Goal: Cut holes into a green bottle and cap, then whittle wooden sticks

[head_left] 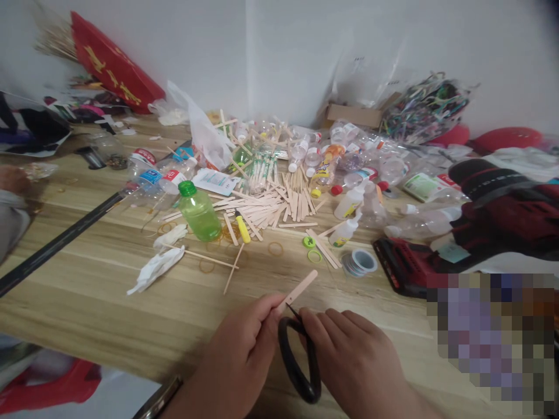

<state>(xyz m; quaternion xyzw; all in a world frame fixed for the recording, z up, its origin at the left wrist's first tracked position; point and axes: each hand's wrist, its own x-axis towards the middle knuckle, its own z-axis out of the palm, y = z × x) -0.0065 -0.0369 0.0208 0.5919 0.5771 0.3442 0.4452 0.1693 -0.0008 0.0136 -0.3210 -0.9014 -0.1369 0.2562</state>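
Note:
Near the front of the wooden table, my left hand [251,337] pinches a flat wooden stick [303,286] that points up and to the right. A small dark spot shows on the stick. My right hand [349,349] is closed on black-handled scissors [301,369], gripping them near the blades. The dark tip touches or nearly touches the stick beside my left fingers. One round handle hangs below, between my hands. Beyond them lie a green bottle cap [308,241], a pair of flat sticks [323,249] and a spool [360,263].
A green bottle [201,215], yellow-handled tool [243,228] and piled wooden sticks [262,203] lie farther back. Clear plastic bottles [419,222] and a red and black power drill [502,215] are at right. White gloves [159,267] lie left. Another person's sleeve [11,221] shows at the left edge.

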